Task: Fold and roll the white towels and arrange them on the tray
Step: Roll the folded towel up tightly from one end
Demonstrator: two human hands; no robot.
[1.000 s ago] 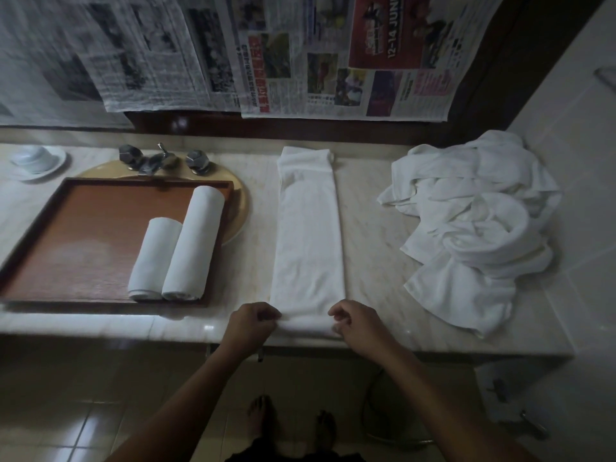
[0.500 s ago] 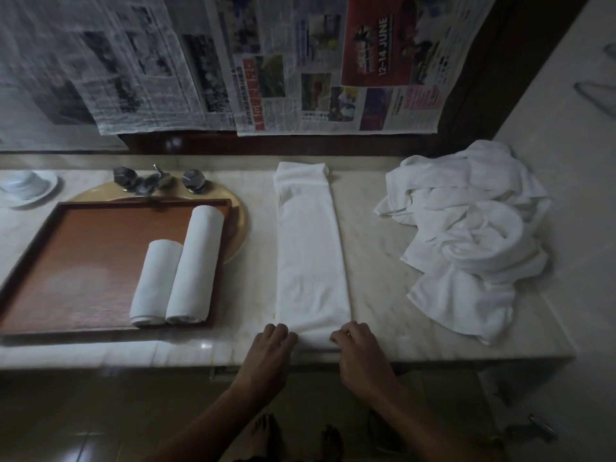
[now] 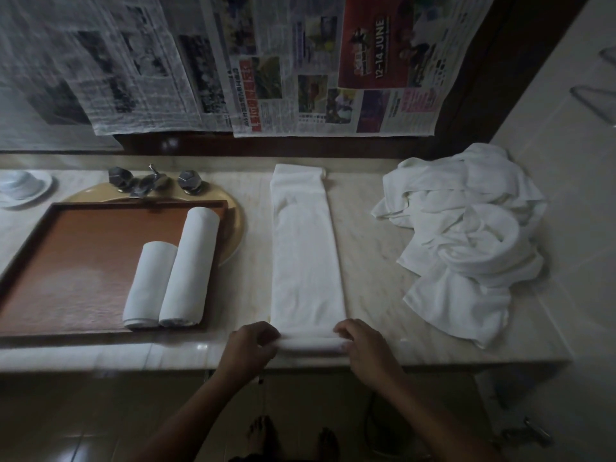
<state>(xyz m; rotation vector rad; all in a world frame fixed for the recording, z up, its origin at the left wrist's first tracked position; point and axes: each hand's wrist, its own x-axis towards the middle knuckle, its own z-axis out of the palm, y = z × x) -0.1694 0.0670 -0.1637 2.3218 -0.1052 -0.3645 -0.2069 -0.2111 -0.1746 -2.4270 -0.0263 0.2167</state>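
Long towel (image 3: 305,258), folded to a narrow strip, lies on the marble desk (image 3: 373,261) between tray and pile, running from the back wall to the front edge. Its near end is turned into a small roll at the desk's front.

Left hand (image 3: 251,348) grips the roll's left end, fingers curled over it. Right hand (image 3: 365,348) grips the right end likewise. Hands apart, the roll's width between them.

Tray (image 3: 66,261), brown, at left on the desk. Two rolls on it near its right side, touching side by side: short roll (image 3: 150,285) left, long roll (image 3: 190,268) right.

Pile (image 3: 466,235) of loose white towels at the desk's right end, against the tiled wall.

Newspaper (image 3: 333,68) sheets hang on the back wall. Red advert reads "12-14 JUNE"; other print too small to read.
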